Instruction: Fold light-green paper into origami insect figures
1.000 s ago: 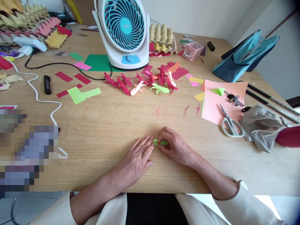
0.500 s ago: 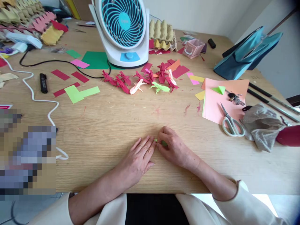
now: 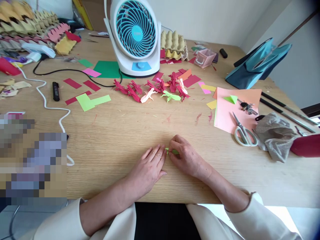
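My left hand (image 3: pixel 149 168) lies flat on the wooden table, fingers stretched out and held close to each other. Its fingertips reach the edge of a small folded piece of light green paper (image 3: pixel 175 152). Thumb and fingers of my right hand (image 3: pixel 187 156) are pinched on that paper, covering most of it. Farther back, a light green folded paper figure (image 3: pixel 171 96) stands beside a pale pink one (image 3: pixel 148 95) and several crimson ones (image 3: pixel 133 93).
A fan (image 3: pixel 136 33) stands at the back. Right: scissors (image 3: pixel 245 133), pink paper sheets (image 3: pixel 225 116), keys (image 3: pixel 247 108), a blue bag (image 3: pixel 250 71) and a grey cloth (image 3: pixel 272 133). Left: a light green paper offcut (image 3: pixel 86 102), a black marker (image 3: pixel 56 91) and a white cable (image 3: pixel 53 108).
The view has shifted slightly, so the table things sit a little lower. Both hands stay in nearly the same place, with slightly more green paper showing between them.
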Demonstrator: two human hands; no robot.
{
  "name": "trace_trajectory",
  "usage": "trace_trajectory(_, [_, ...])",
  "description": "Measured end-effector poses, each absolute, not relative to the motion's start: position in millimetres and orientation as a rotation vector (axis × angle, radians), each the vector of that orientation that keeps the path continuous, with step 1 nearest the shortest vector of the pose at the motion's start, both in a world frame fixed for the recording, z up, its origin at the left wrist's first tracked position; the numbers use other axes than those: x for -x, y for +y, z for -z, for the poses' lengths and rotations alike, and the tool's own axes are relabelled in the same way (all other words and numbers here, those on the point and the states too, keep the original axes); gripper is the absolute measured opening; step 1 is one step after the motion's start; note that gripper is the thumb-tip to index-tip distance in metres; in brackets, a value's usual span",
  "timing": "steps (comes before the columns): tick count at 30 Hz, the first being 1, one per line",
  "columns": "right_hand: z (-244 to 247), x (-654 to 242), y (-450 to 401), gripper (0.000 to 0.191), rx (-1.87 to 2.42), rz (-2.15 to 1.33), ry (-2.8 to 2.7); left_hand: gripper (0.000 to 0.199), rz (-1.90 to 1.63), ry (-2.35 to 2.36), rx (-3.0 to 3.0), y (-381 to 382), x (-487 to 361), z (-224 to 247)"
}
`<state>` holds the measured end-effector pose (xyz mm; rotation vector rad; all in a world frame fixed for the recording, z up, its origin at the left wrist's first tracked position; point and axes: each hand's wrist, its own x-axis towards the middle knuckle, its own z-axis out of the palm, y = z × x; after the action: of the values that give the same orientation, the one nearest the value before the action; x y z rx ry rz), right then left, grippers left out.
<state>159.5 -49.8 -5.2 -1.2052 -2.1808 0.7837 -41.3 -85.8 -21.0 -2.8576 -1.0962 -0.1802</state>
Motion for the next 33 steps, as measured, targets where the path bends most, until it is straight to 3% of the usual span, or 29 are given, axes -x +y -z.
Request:
trace_trajectory(6, [8.5,-159.9,-49.5,0.016,1.187,-0.742,-2.2,0.06,0.229,-1.078,2.884,-85.3,43.3,24.7])
trace_trajectory(16, [0.4,-183.2,-52.0,0.022,1.011,-0.846,-2.224,0.056,0.143,-1.039,2.816,-86.7,32.5,18.5])
trace_trajectory(26, [9.4,-196.6,-58.9,0.031,0.866,-0.685,-2.403,0.06,0.196,-1.086,2.844,-89.3,35.2,27.6])
trace_trajectory(33, [10.2,-198.1,-53.2,0.033,0.854,-0.801,-2.317,0.059,0.156,-1.122,2.863,-88.1,34.3,22.1])
